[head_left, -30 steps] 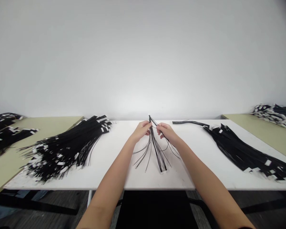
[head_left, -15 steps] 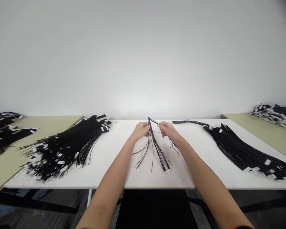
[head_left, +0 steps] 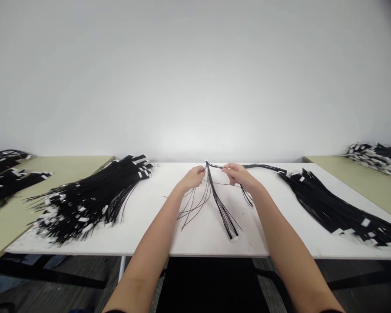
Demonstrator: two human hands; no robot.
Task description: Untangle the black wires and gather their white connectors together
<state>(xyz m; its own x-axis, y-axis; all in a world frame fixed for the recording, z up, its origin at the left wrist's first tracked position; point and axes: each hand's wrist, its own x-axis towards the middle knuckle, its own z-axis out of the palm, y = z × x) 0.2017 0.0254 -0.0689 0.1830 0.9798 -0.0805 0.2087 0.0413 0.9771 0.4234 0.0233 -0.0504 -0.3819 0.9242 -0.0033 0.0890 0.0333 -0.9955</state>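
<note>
A black wire harness (head_left: 217, 200) lies on the white table in front of me. Its wires fan out from a gathered point at the far end, and a white connector (head_left: 235, 238) tips the middle bunch near me. My left hand (head_left: 194, 177) is closed on some of its wires, whose loose ends hang below in loops. My right hand (head_left: 236, 174) pinches another few wires and pulls them out to the right; their ends dangle beneath the palm. One thin wire stretches between the two hands.
Left on the white table (head_left: 156, 217) is a large heap of black wire harnesses (head_left: 97, 195) with white connectors. To the right lies another pile of harnesses (head_left: 332, 204), with one bundle reaching toward my right hand. More harnesses (head_left: 378, 157) rest on the side tables, and a wall stands behind.
My hands have drawn apart a little, the right one moving rightward with its wires. The left-hand wires now separate further from the middle bunch, whose connector end has shifted slightly right and nearer.
</note>
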